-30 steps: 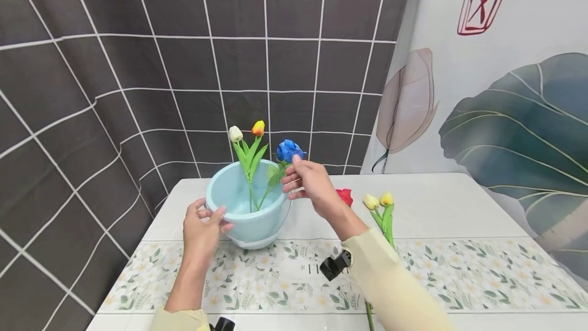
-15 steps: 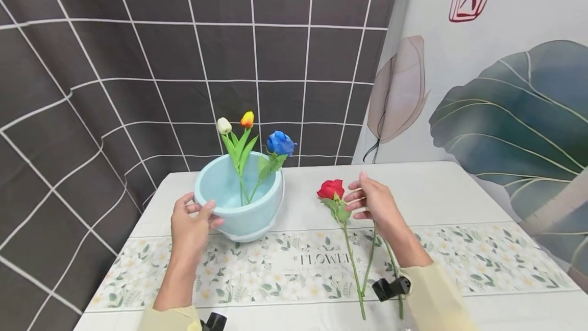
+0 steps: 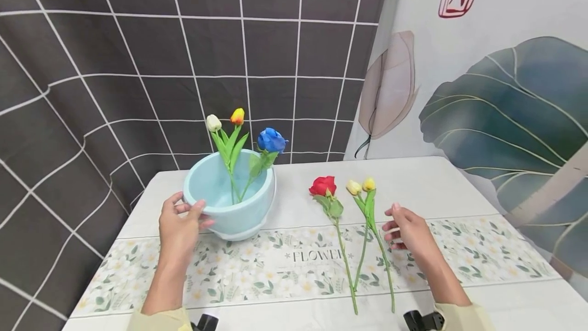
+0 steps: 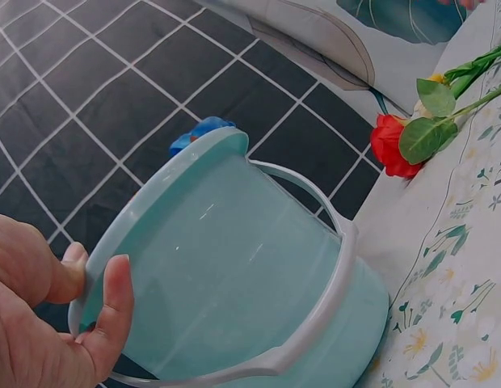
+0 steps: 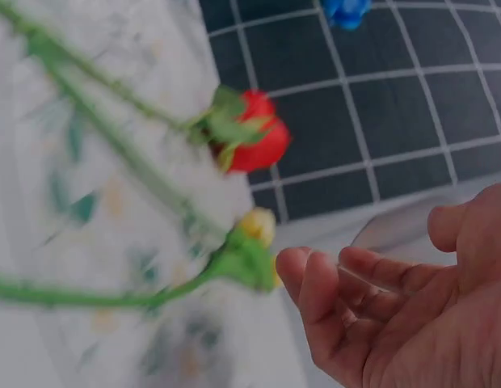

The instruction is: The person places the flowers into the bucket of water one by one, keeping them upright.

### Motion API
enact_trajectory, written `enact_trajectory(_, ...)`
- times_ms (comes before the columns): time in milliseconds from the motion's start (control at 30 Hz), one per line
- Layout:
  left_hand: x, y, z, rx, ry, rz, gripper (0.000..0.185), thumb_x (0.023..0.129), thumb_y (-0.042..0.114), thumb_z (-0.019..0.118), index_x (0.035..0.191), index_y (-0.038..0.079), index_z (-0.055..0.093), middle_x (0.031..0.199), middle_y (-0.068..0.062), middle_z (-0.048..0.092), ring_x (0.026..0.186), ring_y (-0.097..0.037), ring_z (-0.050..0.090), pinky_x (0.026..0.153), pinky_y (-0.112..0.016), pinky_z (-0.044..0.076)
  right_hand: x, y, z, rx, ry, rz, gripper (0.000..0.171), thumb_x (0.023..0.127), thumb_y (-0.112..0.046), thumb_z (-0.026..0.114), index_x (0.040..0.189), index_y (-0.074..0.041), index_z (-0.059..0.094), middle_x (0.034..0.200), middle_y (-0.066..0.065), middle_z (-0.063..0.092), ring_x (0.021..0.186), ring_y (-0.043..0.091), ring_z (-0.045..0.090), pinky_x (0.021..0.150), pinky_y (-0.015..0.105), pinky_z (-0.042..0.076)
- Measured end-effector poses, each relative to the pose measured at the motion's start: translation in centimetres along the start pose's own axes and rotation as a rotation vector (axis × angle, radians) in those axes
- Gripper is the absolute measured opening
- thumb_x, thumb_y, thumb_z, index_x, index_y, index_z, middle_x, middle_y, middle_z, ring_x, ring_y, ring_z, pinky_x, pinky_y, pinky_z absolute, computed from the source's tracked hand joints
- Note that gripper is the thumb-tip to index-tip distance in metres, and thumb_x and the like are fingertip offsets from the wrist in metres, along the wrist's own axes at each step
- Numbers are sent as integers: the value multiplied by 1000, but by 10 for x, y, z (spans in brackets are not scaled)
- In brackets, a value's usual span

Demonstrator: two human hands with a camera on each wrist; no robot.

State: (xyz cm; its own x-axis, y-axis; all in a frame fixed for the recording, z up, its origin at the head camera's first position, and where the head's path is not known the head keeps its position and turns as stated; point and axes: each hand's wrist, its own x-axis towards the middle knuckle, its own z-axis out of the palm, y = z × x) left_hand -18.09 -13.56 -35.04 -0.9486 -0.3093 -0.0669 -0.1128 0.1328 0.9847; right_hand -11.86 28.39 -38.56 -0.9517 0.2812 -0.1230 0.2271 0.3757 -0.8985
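My left hand [image 3: 178, 231] grips the near left rim of a light blue bucket [image 3: 243, 221], thumb and fingers on either side of the edge. Standing in the bucket are a white tulip [image 3: 213, 123], an orange-yellow tulip [image 3: 237, 116] and a blue rose [image 3: 272, 140], their stems leaning on the inside. A red rose [image 3: 323, 186] lies on the table to the right of the bucket. Beside it lie two yellow tulips, a paler one [image 3: 353, 187] and a brighter one [image 3: 369, 184]. My right hand [image 3: 410, 232], fingers loosely bent and holding nothing, hovers just right of the tulip stems.
A white table [image 3: 413, 180] carries a floral band with printed lettering across its middle. Behind it hangs a dark cloth [image 3: 271, 50] with a white grid, and on the right a pale cloth with a large printed leaf [image 3: 510, 111]. The bucket's handle [image 4: 315, 315] hangs down its side.
My right hand has left the blue rose in the bucket and moved right, past the red rose, to beside the yellow tulips. My left hand stays on the rim.
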Motion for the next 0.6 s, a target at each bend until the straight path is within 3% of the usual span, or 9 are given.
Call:
enact_trajectory(233,0,1,0,-31,12,0,62,100,10,52,152,8,18,113,-10,37,68,-2,64,74,-22,64,-14,30,2,32,-24,108,68,101,-56,29,135,1,39,97,14,59,73,20,59,53,31,57)
enact_trajectory(600,0,1,0,21,8,8,62,101,13,50,152,9,16,114,-9,37,68,-3,65,75,-20,63,-28,44,19,20,25,97,43,106,-28,35,141,-1,35,111,20,52,79,19,53,52,24,55)
